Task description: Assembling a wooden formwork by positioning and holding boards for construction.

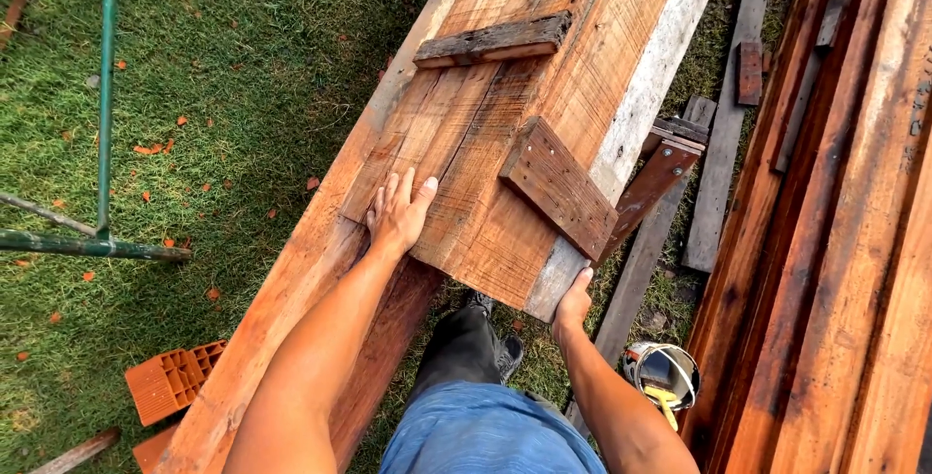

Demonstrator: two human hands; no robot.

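Observation:
A long panel of reddish wooden boards (505,125) slopes away from me, joined by two short cross battens, a near one (560,186) and a dark far one (493,40). My left hand (399,212) lies flat, fingers spread, on the panel's left part near its lower end. The fingers of my right hand (574,301) curl around the panel's lower right corner, gripping its pale edge board. A separate long plank (291,290) runs under the panel's left side.
Stacked long planks (835,241) fill the right side. Loose boards (723,144) lie on the grass between them and the panel. A small metal bucket (662,374) stands by my right arm. Orange hollow bricks (173,381) and a green metal frame (102,144) are at left.

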